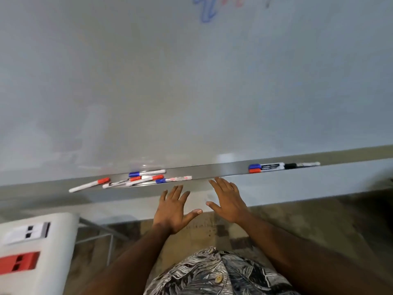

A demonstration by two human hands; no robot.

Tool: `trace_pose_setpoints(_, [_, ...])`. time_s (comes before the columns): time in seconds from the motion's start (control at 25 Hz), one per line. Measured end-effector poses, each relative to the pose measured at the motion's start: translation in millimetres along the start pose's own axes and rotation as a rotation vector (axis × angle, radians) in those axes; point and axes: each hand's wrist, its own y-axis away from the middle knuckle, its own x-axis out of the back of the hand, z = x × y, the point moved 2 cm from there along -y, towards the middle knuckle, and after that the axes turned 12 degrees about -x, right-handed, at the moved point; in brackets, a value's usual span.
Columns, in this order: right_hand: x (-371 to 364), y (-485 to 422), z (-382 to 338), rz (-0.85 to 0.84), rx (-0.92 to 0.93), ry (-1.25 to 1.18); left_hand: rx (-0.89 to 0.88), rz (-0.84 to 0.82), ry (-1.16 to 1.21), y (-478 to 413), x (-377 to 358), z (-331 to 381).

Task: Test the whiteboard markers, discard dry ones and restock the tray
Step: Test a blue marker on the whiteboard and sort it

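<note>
Here, left hand (172, 211) splayed, right hand (228, 202) splayed, both near tray (223, 169)

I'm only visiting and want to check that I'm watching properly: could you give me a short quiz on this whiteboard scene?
1. True or false: the left hand and the right hand are both gripping something.
2. Where do the markers lie? A. on the tray under the whiteboard; B. in a drawer; C. in a cup.
3. Fill in: the large scribble at the board's top is ____.
Key: 1 false; 2 A; 3 blue.
</note>
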Motion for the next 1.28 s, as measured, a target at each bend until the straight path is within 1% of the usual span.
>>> trace_pose_setpoints(0.16, [3, -16, -46, 0.003, 0.168, 0.068, 0.146, -0.029, 0.022, 22, 1, -30])
trace_pose_setpoints(0.24, [5, -26, -67, 0.002, 0.254, 0.130, 0.186, -0.052, 0.020, 31, 0, -44])
trace_pose_setpoints(0.32, [7, -36, -87, -0.006, 0.293, 0.167, 0.222, -0.045, 0.046, 39, -1, -57])
trace_pose_setpoints(0.48, [8, -54, -115, -0.052, 0.274, 0.142, 0.279, -0.035, 0.089, 49, -1, -76])
trace_pose_setpoints(0.64, [0, -67, -126, -0.097, 0.250, 0.128, 0.313, -0.019, 0.116, 57, -1, -88])
trace_pose_setpoints(1.04, [-4, -93, -137, -0.032, 0.274, 0.170, 0.367, 0.040, 0.160, 58, 10, -99])
trace_pose_setpoints(1.28, [2, -101, -139, -0.041, 0.247, 0.129, 0.356, 0.018, 0.142, 52, 13, -98])
